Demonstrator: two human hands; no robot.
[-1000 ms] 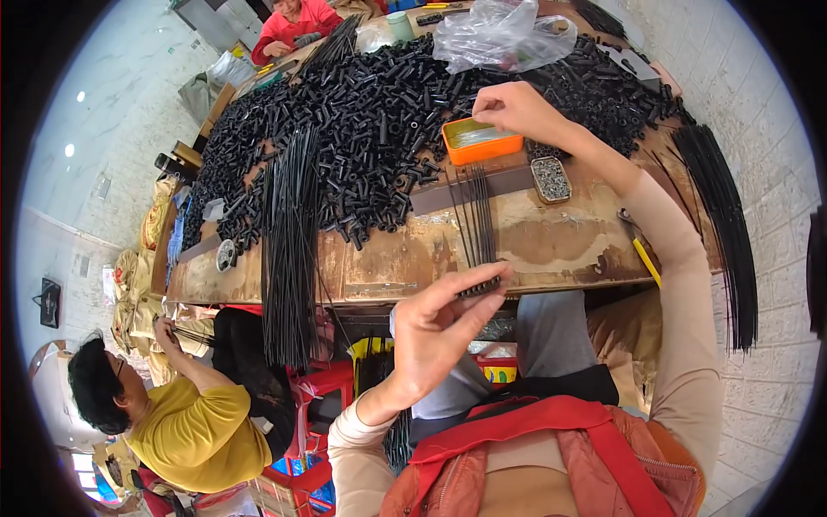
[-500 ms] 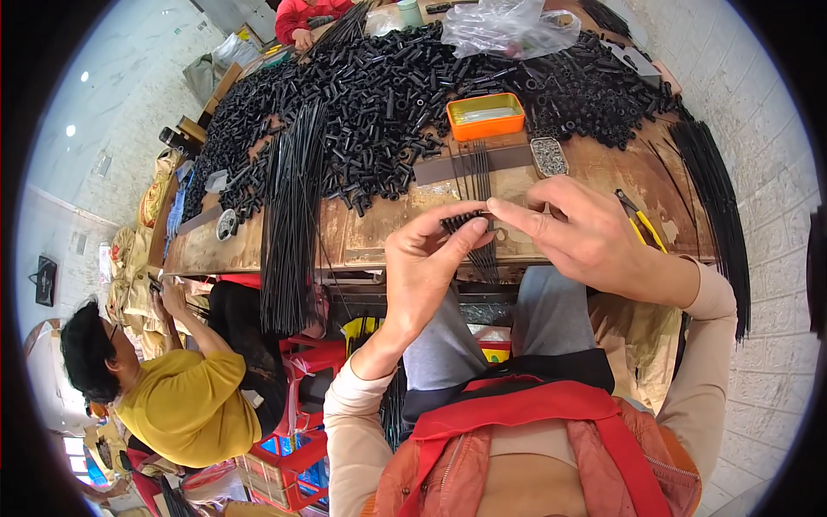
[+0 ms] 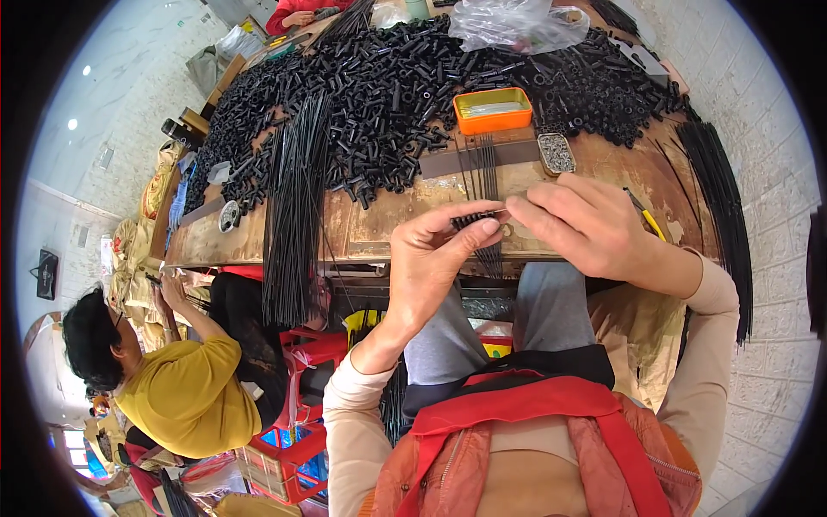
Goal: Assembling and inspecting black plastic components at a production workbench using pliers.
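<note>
In front of me, over the table's near edge, my left hand (image 3: 431, 263) pinches a short black ribbed sleeve (image 3: 469, 221) between thumb and fingers. My right hand (image 3: 594, 228) is closed at the sleeve's right end. Its fingertips grip a thin, light-coloured needle-like piece (image 3: 503, 210) that meets the sleeve; whether it goes inside is too small to tell. Just beyond the hands, several slim black rods (image 3: 481, 168) lie across a dark flat strip (image 3: 517, 154) and reach over the table edge behind the sleeve.
A large heap of black tubular parts (image 3: 379, 103) covers the table's far side. Nearer stand an orange tin (image 3: 494, 124) and a dish of small metal bits (image 3: 556, 153). Rod bundles (image 3: 295, 207) hang at left and right. Yellow-handled pliers (image 3: 650, 222) lie right. A co-worker (image 3: 181, 396) sits left.
My right fingers have curled in closer around the thin piece at the sleeve's end. The view has shifted slightly; both hands stay together over the table edge.
</note>
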